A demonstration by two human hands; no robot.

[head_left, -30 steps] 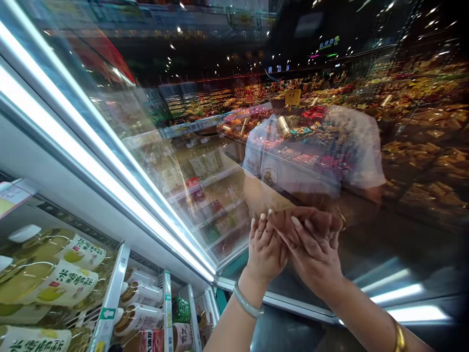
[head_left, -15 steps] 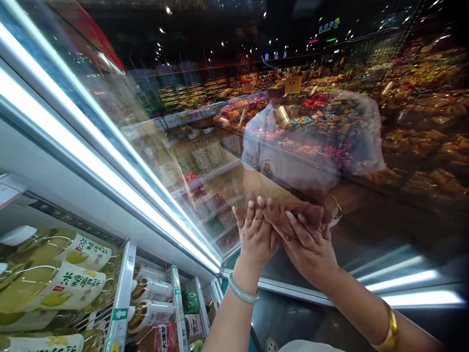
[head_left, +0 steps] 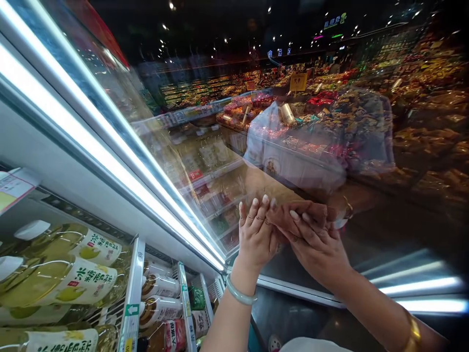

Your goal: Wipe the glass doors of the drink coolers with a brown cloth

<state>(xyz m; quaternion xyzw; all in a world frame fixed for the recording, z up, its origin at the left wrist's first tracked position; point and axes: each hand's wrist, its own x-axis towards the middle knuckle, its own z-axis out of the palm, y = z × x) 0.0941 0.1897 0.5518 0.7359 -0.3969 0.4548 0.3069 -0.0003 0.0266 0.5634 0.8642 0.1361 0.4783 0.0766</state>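
- Left hand (head_left: pixel 256 239) is open, fingers fanned against the glass door (head_left: pixel 366 244), near the centre of the frame.
- Right hand (head_left: pixel 318 249) lies over what looks like a brown cloth (head_left: pixel 302 210), just right of centre; whether it grips cannot be told.
- Both hands seem to be at a pressing step; moving the cloth would call for flat, steady palm pressure.
- Drink bottles (head_left: pixel 88 281) fill shelves at lower left, below a bright light strip (head_left: pixel 110 151).
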